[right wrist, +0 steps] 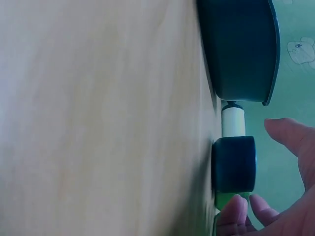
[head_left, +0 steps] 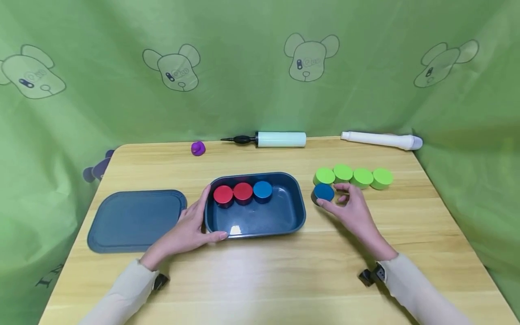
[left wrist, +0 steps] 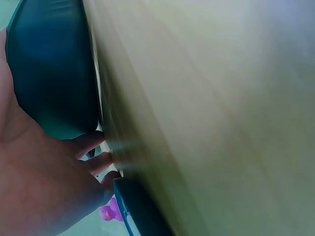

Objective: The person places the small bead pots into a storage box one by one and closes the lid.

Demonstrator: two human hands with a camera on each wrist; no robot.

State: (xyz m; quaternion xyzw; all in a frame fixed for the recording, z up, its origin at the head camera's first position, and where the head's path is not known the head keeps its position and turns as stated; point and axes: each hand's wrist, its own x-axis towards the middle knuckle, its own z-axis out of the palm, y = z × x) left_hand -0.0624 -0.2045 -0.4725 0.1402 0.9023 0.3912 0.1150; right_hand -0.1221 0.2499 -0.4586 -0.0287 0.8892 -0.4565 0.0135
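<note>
A dark blue plastic box (head_left: 253, 225) stands mid-table with two red round blocks (head_left: 243, 191) and a blue round block (head_left: 262, 190) inside along its back wall. My left hand (head_left: 192, 228) grips the box's left end, thumb along the front edge, fingers against the side. Another dark blue round block (head_left: 322, 193) stands on the table right of the box. Around it arches my right hand (head_left: 352, 210). In the right wrist view, the thumb (right wrist: 285, 132) is spread away above this block (right wrist: 235, 163), while other fingertips lie close beside it.
Several green round blocks (head_left: 362, 177) form a row behind the right hand. Left of the box lies a flat dark lid (head_left: 136, 221). Along the back edge are a purple duck (head_left: 197, 148), a hand pump (head_left: 281, 139) and a white wand-shaped object (head_left: 379, 139). A green curtain (head_left: 243, 104) hangs behind.
</note>
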